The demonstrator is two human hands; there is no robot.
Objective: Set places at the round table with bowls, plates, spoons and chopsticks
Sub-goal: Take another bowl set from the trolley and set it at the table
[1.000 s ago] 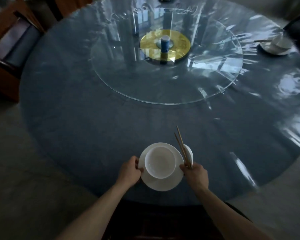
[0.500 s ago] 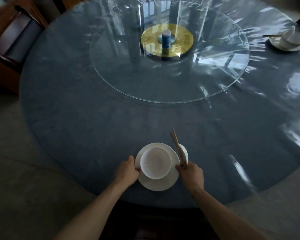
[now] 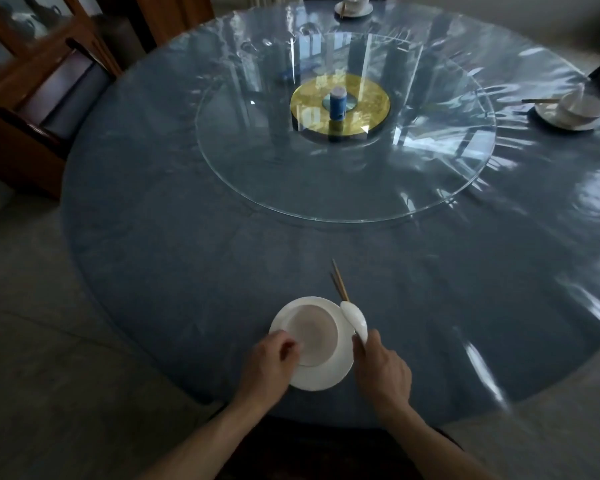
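With the left hand (image 3: 269, 358) gripping the bowl (image 3: 313, 336) on the plate (image 3: 329, 374) and the right hand (image 3: 381, 367) pinching spoon (image 3: 354, 320) and chopsticks (image 3: 338, 282) at 3 o'clock, the loose chopsticks risk rolling across the slick surface (image 3: 187, 258) on release.

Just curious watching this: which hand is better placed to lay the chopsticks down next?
The right hand: its fingers already hold the chopsticks and spoon beside the plate.

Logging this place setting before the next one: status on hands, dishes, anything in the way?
Left hand grips bowl on plate. Right hand holds spoon and chopsticks beside plate. Table around it unobstructed.
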